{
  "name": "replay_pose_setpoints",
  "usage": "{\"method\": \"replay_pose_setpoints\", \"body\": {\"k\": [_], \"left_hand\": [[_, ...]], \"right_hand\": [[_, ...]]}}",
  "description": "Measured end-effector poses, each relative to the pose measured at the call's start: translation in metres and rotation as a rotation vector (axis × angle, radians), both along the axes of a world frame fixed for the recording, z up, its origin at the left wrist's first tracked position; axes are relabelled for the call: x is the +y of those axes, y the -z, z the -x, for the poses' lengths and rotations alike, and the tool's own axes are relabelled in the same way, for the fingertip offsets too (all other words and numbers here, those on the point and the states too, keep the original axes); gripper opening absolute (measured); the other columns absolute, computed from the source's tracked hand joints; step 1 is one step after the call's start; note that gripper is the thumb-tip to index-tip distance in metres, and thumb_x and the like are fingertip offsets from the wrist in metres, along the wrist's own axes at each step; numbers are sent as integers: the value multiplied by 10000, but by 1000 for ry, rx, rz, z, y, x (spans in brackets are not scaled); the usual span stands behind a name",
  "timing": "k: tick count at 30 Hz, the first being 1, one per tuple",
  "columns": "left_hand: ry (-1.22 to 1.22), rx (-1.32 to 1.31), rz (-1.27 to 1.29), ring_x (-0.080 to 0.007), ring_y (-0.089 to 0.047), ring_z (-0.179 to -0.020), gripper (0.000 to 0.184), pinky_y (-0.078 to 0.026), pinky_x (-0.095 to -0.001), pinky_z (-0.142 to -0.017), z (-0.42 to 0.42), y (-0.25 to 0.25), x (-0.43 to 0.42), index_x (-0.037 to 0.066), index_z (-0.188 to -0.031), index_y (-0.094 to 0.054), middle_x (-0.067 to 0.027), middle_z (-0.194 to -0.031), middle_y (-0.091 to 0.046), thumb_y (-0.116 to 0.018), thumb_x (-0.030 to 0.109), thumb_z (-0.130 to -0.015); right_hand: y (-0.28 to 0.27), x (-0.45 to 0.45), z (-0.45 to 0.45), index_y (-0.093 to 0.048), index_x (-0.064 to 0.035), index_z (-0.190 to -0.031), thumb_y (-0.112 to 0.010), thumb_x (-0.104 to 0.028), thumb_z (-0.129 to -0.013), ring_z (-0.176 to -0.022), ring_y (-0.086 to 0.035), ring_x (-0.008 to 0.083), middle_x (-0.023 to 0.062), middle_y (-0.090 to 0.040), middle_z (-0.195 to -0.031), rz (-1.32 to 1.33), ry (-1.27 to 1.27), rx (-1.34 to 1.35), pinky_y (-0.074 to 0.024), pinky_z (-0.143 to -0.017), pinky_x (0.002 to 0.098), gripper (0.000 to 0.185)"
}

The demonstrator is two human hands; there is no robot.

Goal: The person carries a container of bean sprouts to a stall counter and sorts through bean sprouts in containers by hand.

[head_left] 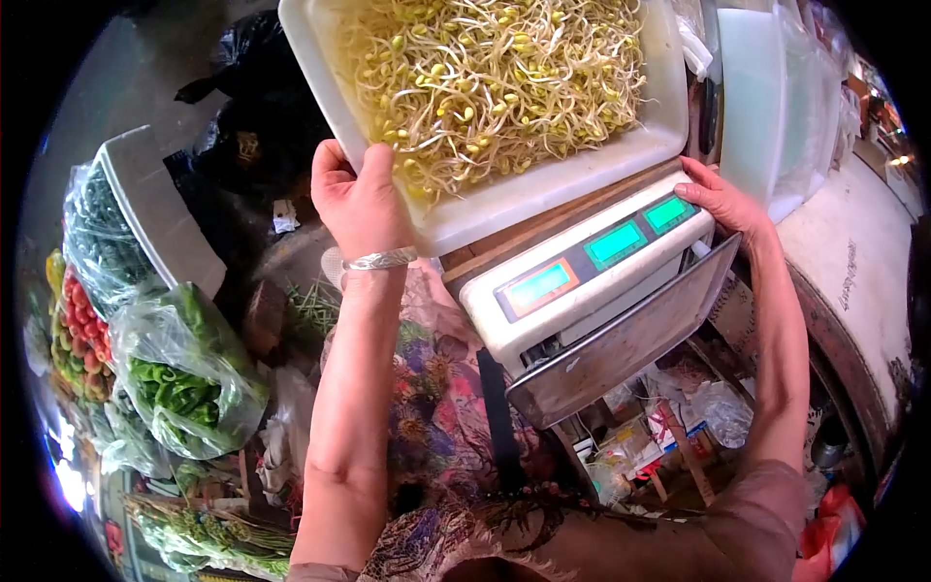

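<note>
Taking 12 o'clock as straight ahead of the person and the middle of the view as the centre, a white tray (543, 184) heaped with bean sprouts (495, 87) sits at 12 o'clock, its far end running out of sight. Toward 3 o'clock, on the near side of a wooden strip (562, 223), stands a white scale (596, 272). Its three displays (616, 244) glow green, their figures too small to read, and its metal pan (630, 335) juts out on the person's side, at 4 o'clock, with nothing seen on it.

The left hand (359, 194), at 10 o'clock, is closed on the tray's near left edge, thumb uppermost by the sprouts. The right hand (722, 199), at 2 o'clock, is partly curled over the far right end of the scale, one digit beside the last display; whether it grips, presses or merely rests there cannot be told.

The step in hand looks like minding both at once, the tray held on one side while the scale is steadied or worked on the other. Shifting the tray from here would call for a second hold opposite the left hand, level enough to keep the loose sprouts in; using the pan would call for the scale standing firm.

At 8 o'clock lies a clear bag of green vegetables (175, 388), with tomatoes (82, 320) toward 9.
</note>
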State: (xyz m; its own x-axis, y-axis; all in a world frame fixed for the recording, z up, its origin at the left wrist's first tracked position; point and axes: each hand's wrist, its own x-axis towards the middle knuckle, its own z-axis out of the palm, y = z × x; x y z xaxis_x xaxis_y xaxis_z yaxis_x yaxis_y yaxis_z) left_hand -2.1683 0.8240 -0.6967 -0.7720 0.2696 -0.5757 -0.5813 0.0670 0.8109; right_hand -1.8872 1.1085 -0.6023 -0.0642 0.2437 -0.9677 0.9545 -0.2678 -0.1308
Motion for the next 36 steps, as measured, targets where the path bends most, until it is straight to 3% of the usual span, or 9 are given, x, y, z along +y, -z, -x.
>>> {"method": "replay_pose_setpoints", "body": {"k": [2,11,21,26,30,34,36], "left_hand": [[2,21,-14,-34,-471,-635,109,-400,-183,-597,-2,3,-1,43,-785,-502,20,-736,-558,-584,-30,-785],[23,89,33,-40,-483,-654,104,-415,-189,-615,-5,1,1,37,-797,-500,8,-759,-569,-581,-27,-791],[33,99,36,-48,-480,-660,89,-415,-199,-619,-7,1,-4,40,-807,-501,13,-766,-558,-578,-4,-800],[21,61,3,-46,-495,-689,115,-424,-194,-647,-6,2,-5,39,-824,-497,7,-794,-572,-576,-37,-789],[21,67,12,-49,-502,-697,108,-430,-198,-652,-7,3,-6,34,-836,-505,0,-798,-577,-570,-38,-790],[20,88,16,-51,-500,-682,99,-427,-199,-632,-9,4,-5,31,-847,-514,-1,-792,-575,-558,-37,-791],[37,90,39,-54,-499,-666,93,-422,-201,-609,-9,2,-5,29,-854,-523,-1,-789,-573,-549,-35,-792]], "right_hand": [[-9,-7,5,-237,8,-1429,-728,-414,-765,-1327,-312,224,150,-338,-1441,1,-22,9,-239,-1091,305,928],[-6,-1,-1,-267,5,-1424,-744,-416,-747,-1313,-337,228,155,-356,-1432,-26,55,44,-252,-1084,303,929],[-3,-2,4,-324,14,-1400,-747,-446,-733,-1267,-401,223,159,-395,-1403,-71,71,-2,-323,-1039,309,914],[-9,-6,8,-410,-11,-1356,-662,-353,-839,-1104,-533,175,97,-543,-1266,-19,388,120,-426,-934,278,670],[-15,-8,-11,-424,-32,-1352,-596,-324,-888,-1059,-555,159,76,-568,-1239,3,444,202,-441,-910,277,575],[-42,-28,-28,-428,-43,-1350,-482,-351,-944,-1099,-538,183,97,-542,-1274,-192,486,270,-424,-938,300,513],[-48,-47,-41,-415,-39,-1358,-447,-313,-961,-1180,-491,203,113,-487,-1335,-473,556,415,-380,-994,310,483]]}}
